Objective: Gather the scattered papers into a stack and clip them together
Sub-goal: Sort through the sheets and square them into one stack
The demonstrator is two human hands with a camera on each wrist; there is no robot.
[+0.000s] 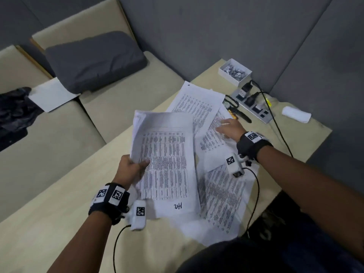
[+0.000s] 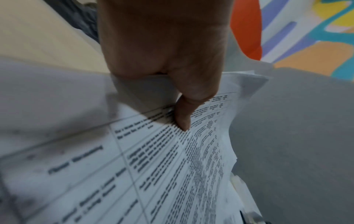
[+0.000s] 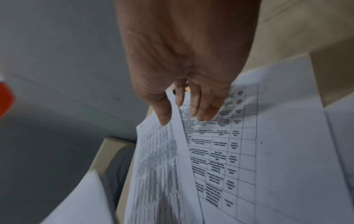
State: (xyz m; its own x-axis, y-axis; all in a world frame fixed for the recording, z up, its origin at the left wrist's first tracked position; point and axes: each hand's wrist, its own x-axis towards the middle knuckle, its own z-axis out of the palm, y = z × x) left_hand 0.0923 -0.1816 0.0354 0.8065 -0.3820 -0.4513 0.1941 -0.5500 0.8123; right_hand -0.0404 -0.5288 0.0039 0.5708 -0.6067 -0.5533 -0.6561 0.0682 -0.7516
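Note:
My left hand (image 1: pixel 131 166) grips a bundle of printed sheets (image 1: pixel 167 162) by its left edge and holds it lifted above the beige table (image 1: pixel 65 205); the thumb (image 2: pixel 182 116) presses on the top page (image 2: pixel 153 166). More printed papers (image 1: pixel 199 105) lie spread on the table beyond and beneath, one of them (image 1: pixel 222 196) near my body. My right hand (image 1: pixel 229 127) lies flat with straight fingers (image 3: pixel 201 109) on a table-printed sheet (image 3: pixel 229 144), next to another sheet (image 3: pixel 157 166). A white box of metal clips (image 1: pixel 235 71) stands at the table's far corner.
A power strip (image 1: pixel 254 107) with plugs and black cables sits right of the papers, beside a black-handled tool (image 1: pixel 236 110) and a rolled white cloth (image 1: pixel 296 114). Left of the table stand a beige couch (image 1: pixel 59 134), a grey cushion (image 1: pixel 94 60) and a blank sheet (image 1: pixel 52 96).

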